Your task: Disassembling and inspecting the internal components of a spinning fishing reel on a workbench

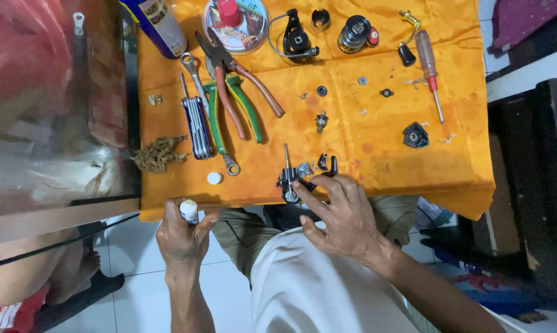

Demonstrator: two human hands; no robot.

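My left hand [181,237] is closed around a small white bottle [189,211] at the near edge of the orange cloth [377,148]. Its white cap [214,178] lies on the cloth just beyond. My right hand [340,213] rests at the near edge, fingers pinching a small dark metal mechanism with a thin shaft [289,179] and silver parts. Two small black pieces [328,163] stand right behind the fingers.
Red-handled pliers [244,83], green-handled pliers [232,111], a wrench [207,111], a blue hex key set [196,123], a screwdriver [429,68], a spray can [158,24], a round tin [236,21], black and metal reel parts [328,31], small screws and washers lie on the cloth. A glass tank [50,105] stands left.
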